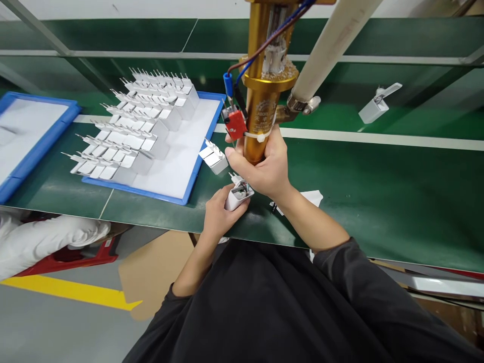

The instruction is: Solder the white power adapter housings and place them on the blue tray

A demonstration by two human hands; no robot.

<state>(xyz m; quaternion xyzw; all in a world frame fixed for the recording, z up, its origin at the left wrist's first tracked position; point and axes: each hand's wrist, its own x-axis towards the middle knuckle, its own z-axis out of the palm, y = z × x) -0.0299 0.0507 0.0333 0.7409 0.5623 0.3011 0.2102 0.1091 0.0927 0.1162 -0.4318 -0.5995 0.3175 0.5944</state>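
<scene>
My left hand (219,214) is closed around a white plug adapter housing (235,199), whose top is open and shows wires and parts inside. Wrapped round the lower end of a gold cylindrical hanging tool (258,146) is my right hand (270,166), just above the housing. A red switch (235,124) with blue and brown wires is strapped to the tool's side. Left of my right hand, another white plug adapter (214,157) with pins sits at the tray's edge. The tool's tip is hidden behind my fingers.
A blue-rimmed tray (187,194) holds several rows of white plug adapters (128,121). Another blue tray (41,146) lies far left. One more adapter (374,108) stands at the back right. A pale pipe (333,45) slants to the tool. A seated person's leg (56,237) is at lower left.
</scene>
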